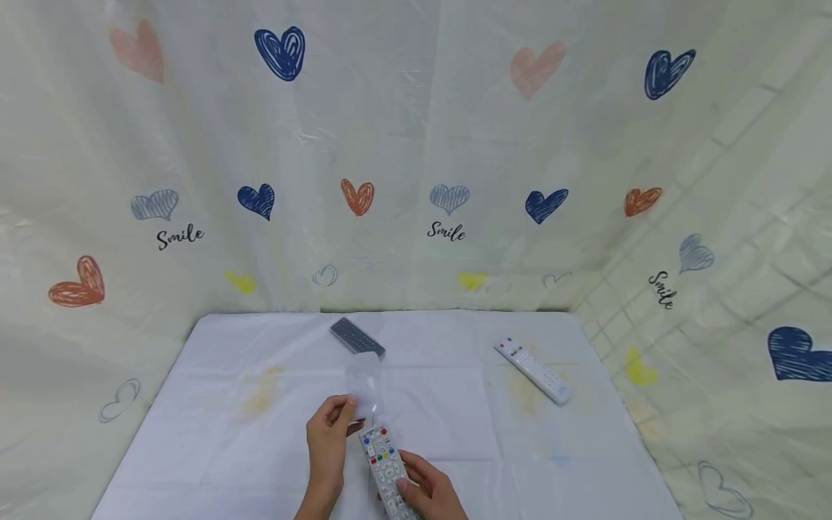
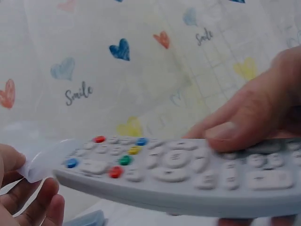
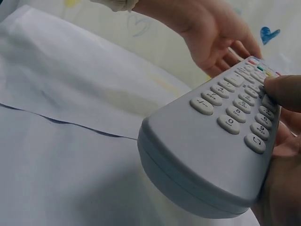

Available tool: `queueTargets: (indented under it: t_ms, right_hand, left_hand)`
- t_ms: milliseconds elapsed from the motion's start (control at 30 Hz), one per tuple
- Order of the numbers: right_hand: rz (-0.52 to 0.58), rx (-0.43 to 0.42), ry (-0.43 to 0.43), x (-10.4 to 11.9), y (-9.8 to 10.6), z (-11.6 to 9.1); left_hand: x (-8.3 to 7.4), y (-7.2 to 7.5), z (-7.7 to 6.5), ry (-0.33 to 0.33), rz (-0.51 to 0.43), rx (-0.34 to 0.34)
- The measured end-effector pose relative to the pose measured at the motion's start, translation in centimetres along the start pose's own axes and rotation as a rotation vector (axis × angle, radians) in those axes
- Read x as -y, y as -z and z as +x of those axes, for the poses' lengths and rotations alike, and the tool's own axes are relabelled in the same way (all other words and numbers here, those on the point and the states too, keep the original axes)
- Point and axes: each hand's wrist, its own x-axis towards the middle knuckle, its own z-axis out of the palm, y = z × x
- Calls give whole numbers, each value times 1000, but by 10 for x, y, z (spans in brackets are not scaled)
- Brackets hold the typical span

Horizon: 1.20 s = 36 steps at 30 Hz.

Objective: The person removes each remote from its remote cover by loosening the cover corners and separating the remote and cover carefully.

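My right hand (image 1: 434, 490) grips a light grey remote control (image 1: 385, 462) with coloured buttons, its thumb lying on the keypad side. In the right wrist view the rounded bottom end of that remote (image 3: 193, 146) faces the camera. A clear, thin plastic sleeve (image 1: 365, 379) hangs from my left hand (image 1: 327, 437), pinched between thumb and fingers. The left wrist view shows the sleeve (image 2: 41, 160) just beyond the remote's top end (image 2: 75, 165). Remote and sleeve are close together; whether they touch cannot be told.
On the white-covered table (image 1: 260, 440), a dark grey remote (image 1: 356, 337) lies at the back, partly behind the sleeve. A white remote (image 1: 533, 370) lies on the right side. A curtain (image 1: 390, 130) printed with hearts hangs behind the table's far edge.
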Motion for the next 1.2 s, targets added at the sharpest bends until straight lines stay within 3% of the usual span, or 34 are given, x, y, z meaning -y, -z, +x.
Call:
queueTargets:
  t_ms: [100,200,300,467,767,1200]
  right_hand:
    - [-3,4,-7,-3,3,-4]
    - [10,-15,-5,-7,6,-7]
    - [20,-22,12,-10,8,-7]
    - [37,-22,-13,-13,9,-4]
    - [-27,-71,-30,-6,14,-6]
    - [-29,-83,6,-5,12,-10]
  left_hand:
    - [-6,8,8,-40,-16,-41]
    - [-12,13,12,-62,3,-19]
    - [-14,14,12,-49,17,11]
    - [-10,16,9,-17,21,-7]
    - [-3,16,6,7,34,-4]
    - [13,-5,24,-9,11,96]
